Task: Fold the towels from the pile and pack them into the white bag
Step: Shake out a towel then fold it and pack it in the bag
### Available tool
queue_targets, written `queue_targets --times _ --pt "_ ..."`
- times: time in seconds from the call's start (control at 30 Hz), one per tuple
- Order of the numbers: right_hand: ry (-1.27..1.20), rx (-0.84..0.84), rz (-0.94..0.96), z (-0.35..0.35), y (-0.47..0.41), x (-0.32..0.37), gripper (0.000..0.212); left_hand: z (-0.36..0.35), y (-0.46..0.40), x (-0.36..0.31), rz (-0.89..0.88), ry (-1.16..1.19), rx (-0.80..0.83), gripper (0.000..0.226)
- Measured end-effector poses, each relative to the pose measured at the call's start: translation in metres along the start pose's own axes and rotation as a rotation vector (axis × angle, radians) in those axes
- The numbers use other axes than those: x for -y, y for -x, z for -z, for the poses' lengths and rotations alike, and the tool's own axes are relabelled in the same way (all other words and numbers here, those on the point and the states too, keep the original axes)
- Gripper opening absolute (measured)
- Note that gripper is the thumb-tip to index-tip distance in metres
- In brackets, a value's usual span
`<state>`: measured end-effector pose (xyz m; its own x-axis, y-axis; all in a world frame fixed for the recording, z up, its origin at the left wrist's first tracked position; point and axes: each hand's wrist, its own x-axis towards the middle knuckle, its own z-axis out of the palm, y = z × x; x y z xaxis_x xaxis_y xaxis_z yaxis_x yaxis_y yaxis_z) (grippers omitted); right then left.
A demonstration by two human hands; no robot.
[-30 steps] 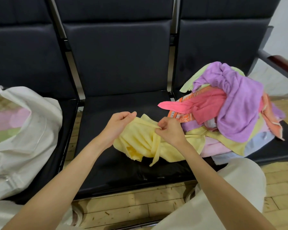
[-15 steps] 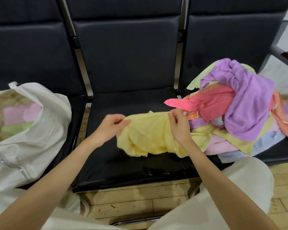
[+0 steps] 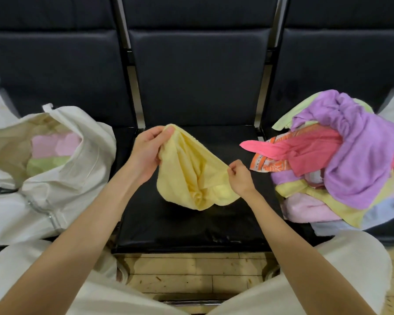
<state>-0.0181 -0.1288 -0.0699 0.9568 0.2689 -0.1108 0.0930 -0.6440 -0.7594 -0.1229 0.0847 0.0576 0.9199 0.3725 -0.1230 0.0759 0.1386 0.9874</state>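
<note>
Both hands pinch the crumpled pale-yellow terry towel (image 3: 191,171), left hand (image 3: 146,153) and right hand (image 3: 239,176); it is unfolded, a few towels are bagged, and most of the pile remains.

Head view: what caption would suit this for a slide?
Both hands, left and right, hold a yellow towel over the middle seat.

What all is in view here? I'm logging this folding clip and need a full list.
yellow towel: one, pale yellow, unfolded, held over the middle seat
towel pile: one heap, purple, pink, orange-patterned, yellow, green, pale blue, on the right seat
white bag: one, white, open, on the left seat, pink and green towels inside
bench seats: three, black, in a row
floor: wooden, below the seats
left hand: grips the towel's upper edge
right hand: pinches the towel's right edge
</note>
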Motion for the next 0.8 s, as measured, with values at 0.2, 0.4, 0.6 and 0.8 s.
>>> queue_targets --times 0.2,0.4,0.6,0.8 --pt "-0.051 0.076 -0.085 -0.033 -0.001 0.008 0.012 0.027 0.000 0.002 0.049 -0.072 -0.234 0.021" --pt "0.005 0.006 -0.143 -0.039 -0.021 0.022 0.016 0.066 0.001 -0.002 0.085 -0.547 -0.010 0.023" --pt "-0.610 0.147 -0.655 -0.037 -0.018 0.040 0.043 0.100 0.009 0.022 0.144 -0.696 0.154 0.033" --pt "-0.056 0.437 -0.596 -0.059 0.001 0.015 0.042 0.123 0.009 0.039 0.116 -0.539 -0.021 0.037"
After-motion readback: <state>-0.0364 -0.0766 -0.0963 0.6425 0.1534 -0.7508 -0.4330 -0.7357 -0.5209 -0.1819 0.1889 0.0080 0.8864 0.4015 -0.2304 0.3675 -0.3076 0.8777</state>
